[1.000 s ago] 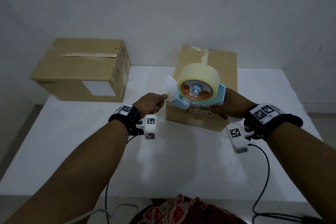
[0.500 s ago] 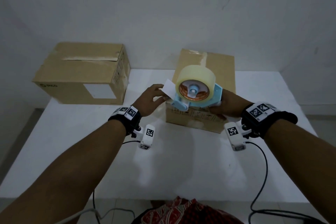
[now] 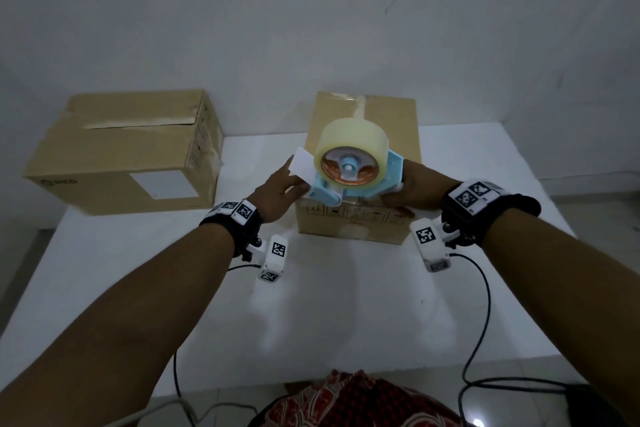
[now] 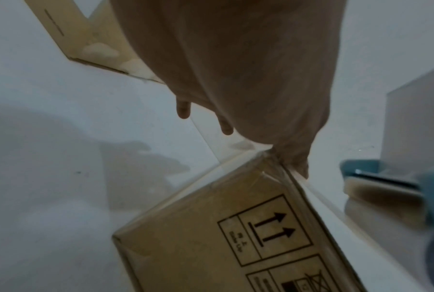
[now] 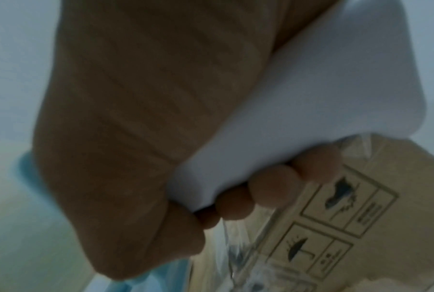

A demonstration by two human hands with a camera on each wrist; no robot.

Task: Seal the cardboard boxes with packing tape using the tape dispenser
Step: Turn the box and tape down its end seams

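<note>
A light blue tape dispenser [image 3: 391, 172] with a clear tape roll [image 3: 351, 139] hangs over the near top edge of the middle cardboard box [image 3: 391, 114]. My right hand [image 3: 414, 189] grips its white handle [image 5: 311, 94], fingers [image 5: 273, 189] curled round it. My left hand [image 3: 282, 189] lies at the box's near left top corner with straight fingers [image 4: 183, 110]. Its thumb [image 4: 298, 164] presses on the corner edge of the box [image 4: 211, 227], where clear tape wrinkles. A white flap [image 3: 304, 165] on the dispenser stands in front of the left fingers.
A second cardboard box [image 3: 121, 149], with old tape along its top flaps and a white label, sits at the back left of the white table [image 3: 346, 315]. Cables [image 3: 481, 305] trail off both wrists toward the near edge. A wall stands right behind the boxes.
My left hand has gone from a pinch at the tape's end to straight fingers laid against the box's corner. The dispenser stays over the box's near edge in my right hand.
</note>
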